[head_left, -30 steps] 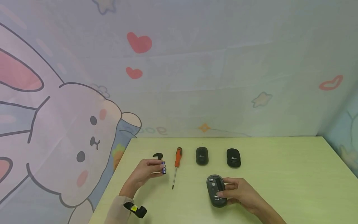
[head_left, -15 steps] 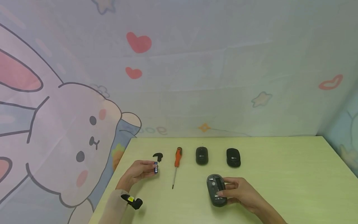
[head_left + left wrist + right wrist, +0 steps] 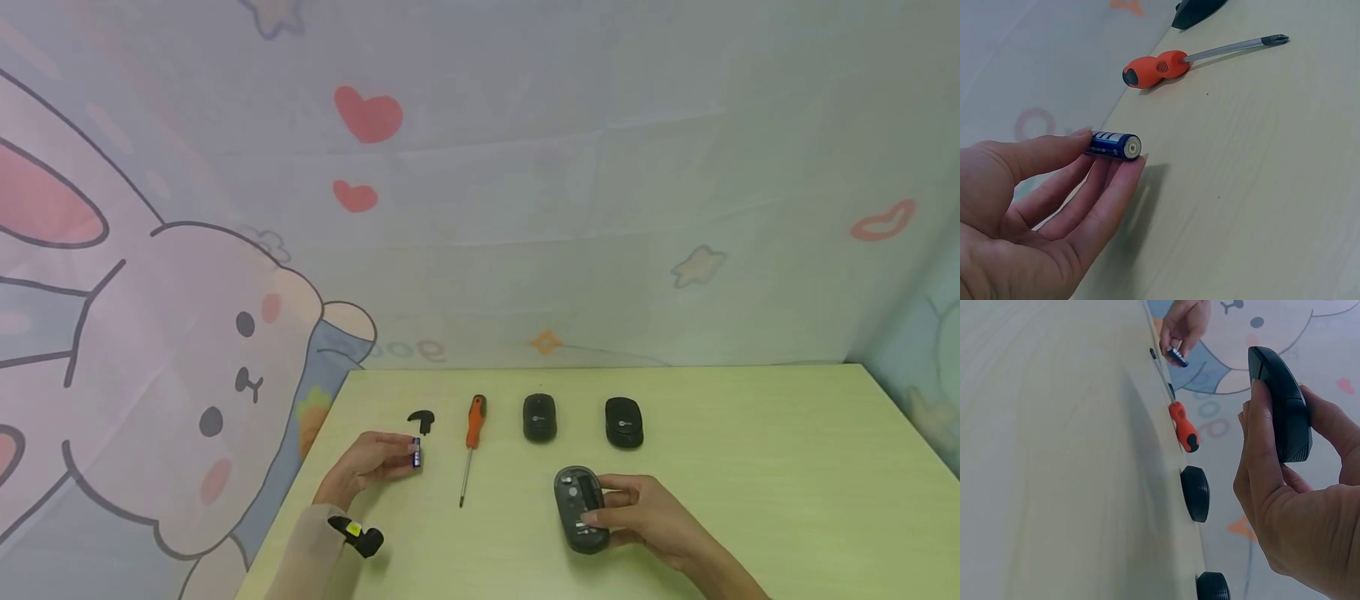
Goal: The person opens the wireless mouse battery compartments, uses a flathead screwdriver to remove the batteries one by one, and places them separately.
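My left hand [image 3: 367, 462] pinches a blue and white cylindrical battery [image 3: 1115, 145] between thumb and fingertips, over the left part of the table. In the left wrist view the battery's flat end faces outward. My right hand [image 3: 645, 521] grips a dark computer mouse [image 3: 576, 521], its underside turned toward the head camera. The thumb lies on the underside, beside a long dark battery slot; the fingers curl round the far side. From the right wrist the mouse [image 3: 1282, 406] is seen edge-on, held up off the table.
An orange-handled screwdriver [image 3: 474, 433] lies between the hands, tip toward the person. Two more black mice, one [image 3: 540, 417] left and one [image 3: 624, 422] right, sit farther back. A small black hammer-shaped thing [image 3: 423, 419] lies just beyond the left hand. A printed cloth [image 3: 600, 208] hangs behind the table.
My left hand has drawn a little to the left with the battery, uncovering more of the black hammer-shaped thing. The right hand and its mouse have stayed nearly still.
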`<action>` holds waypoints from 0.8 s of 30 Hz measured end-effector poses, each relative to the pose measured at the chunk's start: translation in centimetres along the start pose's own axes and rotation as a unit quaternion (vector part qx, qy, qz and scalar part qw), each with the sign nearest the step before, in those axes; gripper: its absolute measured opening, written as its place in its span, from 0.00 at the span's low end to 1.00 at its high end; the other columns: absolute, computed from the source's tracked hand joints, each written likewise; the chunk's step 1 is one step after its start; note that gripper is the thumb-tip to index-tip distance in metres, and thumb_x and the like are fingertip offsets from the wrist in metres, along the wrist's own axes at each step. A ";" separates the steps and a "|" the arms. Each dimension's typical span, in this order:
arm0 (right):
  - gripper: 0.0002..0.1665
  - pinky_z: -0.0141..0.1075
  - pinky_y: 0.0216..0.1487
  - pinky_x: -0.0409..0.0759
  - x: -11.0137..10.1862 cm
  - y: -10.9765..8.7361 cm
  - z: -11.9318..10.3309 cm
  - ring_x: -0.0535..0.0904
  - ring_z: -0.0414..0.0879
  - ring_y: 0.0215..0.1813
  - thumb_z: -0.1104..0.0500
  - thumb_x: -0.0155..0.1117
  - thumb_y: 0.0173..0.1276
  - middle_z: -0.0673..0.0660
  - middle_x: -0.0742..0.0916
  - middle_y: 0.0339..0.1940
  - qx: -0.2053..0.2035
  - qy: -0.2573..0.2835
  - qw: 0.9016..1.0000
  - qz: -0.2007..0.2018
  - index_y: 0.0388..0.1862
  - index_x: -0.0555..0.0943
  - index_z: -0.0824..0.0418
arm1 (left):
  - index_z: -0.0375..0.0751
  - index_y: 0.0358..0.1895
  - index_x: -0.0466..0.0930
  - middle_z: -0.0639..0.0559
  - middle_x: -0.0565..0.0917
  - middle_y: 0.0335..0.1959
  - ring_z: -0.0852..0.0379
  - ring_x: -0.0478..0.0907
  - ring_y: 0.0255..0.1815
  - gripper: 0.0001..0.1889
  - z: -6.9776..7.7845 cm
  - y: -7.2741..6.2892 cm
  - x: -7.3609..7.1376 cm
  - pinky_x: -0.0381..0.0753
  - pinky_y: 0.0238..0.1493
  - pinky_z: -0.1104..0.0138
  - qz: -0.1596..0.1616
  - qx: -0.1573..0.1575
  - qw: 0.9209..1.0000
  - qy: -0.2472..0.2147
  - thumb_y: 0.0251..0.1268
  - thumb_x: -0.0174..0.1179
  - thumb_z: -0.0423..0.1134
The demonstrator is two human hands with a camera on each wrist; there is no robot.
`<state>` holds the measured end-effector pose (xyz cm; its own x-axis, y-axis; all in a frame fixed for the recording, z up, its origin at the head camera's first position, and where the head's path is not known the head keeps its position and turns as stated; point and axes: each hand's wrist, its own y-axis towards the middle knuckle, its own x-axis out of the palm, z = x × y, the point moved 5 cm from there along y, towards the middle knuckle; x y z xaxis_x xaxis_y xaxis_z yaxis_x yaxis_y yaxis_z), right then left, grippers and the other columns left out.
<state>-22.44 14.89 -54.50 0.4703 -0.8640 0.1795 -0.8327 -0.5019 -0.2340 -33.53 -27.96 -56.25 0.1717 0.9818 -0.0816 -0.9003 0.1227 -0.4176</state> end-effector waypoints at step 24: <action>0.50 0.42 0.47 0.93 0.3 0.0 0.3 0.92 0.49 0.47 0.62 0.74 0.70 0.65 0.91 0.54 -0.006 0.009 1.000 -0.013 0.79 0.57 0.82 | 0.27 0.45 0.90 0.40 0.92 0.42 0.58 0.90 0.34 0.10 1.6 -0.1 1.1 0.93 0.40 0.63 0.111 0.033 0.975 0.187 0.66 0.71 0.31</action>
<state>-22.23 14.66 -54.69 0.4856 -0.8503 0.2030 -0.8240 -0.5227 -0.2185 -33.86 -26.62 -54.88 0.0915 0.8651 -0.4933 -0.9538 -0.0662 -0.2930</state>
